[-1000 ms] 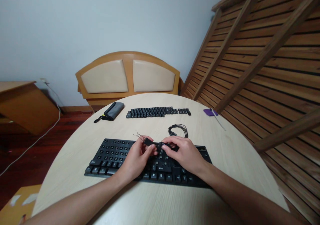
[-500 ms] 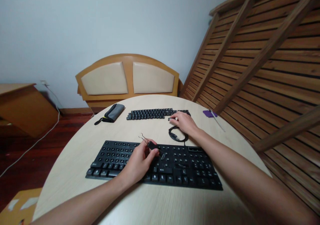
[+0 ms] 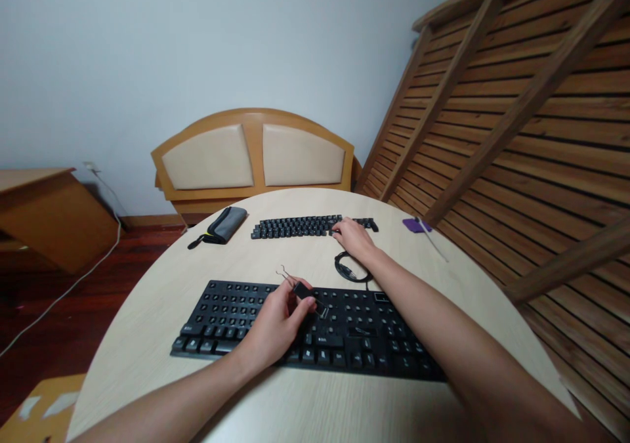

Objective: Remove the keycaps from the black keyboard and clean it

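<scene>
A black keyboard [image 3: 339,358] lies across the near part of the round table, many of its upper key positions bare of caps. Over its middle, my left hand [image 3: 280,315] is closed around a keycap puller [image 3: 302,290] with a black handle and thin wire loops sticking out at both ends. Farther back, loose black keycaps [image 3: 290,226] are laid out in rows. My right hand [image 3: 355,238] reaches to the right part of these rows, its fingertips pinched on a keycap at the table surface, mostly hidden by the fingers.
A coiled black cable [image 3: 352,269] lies under my right wrist, behind the keyboard. To the left rests a grey and black pouch [image 3: 226,225]. On the right are a purple cloth [image 3: 416,225] and a thin rod-like tool [image 3: 434,241]. Wooden slats [image 3: 516,134] lean beyond the table.
My right hand has moved slightly left, closer to the keycap rows, with the keycap at its fingertips. My left hand stays over the keyboard with the puller. The view has shifted slightly.
</scene>
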The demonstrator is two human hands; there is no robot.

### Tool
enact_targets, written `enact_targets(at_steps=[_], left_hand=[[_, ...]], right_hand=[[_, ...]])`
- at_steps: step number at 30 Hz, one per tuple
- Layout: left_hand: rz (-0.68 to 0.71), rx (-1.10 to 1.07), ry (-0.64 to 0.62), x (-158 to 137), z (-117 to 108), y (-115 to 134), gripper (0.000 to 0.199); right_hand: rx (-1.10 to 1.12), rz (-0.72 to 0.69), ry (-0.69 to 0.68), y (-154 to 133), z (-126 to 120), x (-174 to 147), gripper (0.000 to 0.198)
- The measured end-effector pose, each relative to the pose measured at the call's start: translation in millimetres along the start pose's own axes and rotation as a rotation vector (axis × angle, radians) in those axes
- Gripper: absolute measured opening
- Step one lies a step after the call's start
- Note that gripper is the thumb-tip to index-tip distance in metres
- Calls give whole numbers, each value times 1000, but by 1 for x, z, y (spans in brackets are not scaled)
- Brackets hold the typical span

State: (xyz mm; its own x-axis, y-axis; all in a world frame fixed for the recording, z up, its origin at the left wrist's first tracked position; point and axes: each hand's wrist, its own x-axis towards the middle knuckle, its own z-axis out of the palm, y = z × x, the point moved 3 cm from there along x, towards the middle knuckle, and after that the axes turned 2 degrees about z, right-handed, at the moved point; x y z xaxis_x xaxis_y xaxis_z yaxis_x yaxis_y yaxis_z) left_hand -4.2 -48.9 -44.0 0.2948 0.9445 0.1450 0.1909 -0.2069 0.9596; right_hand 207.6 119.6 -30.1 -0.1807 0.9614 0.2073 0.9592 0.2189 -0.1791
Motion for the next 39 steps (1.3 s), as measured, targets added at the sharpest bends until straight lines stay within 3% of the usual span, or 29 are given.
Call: enact_targets(at_steps=[15, 21, 27, 30, 34, 39], left_hand=[[14, -1, 0, 2, 2, -2, 19], [6, -8, -8, 1, 0, -1, 18], [9, 23, -20, 1, 0, -1, 18], [5, 57, -26, 2, 0, 0, 19], [8, 73, -20, 3, 0, 3, 20], [6, 69, -15, 3, 1, 5, 20]], right_hand=[[72, 11, 38, 1, 9, 0, 30], [98, 20, 32, 1, -5, -9, 38], [169, -98, 8, -1, -38, -61, 26], [271, -219, -94, 1, -55, -98, 26], [400, -269, -244, 11, -70, -141, 48], [480, -273, -435, 17, -65, -169, 87]])
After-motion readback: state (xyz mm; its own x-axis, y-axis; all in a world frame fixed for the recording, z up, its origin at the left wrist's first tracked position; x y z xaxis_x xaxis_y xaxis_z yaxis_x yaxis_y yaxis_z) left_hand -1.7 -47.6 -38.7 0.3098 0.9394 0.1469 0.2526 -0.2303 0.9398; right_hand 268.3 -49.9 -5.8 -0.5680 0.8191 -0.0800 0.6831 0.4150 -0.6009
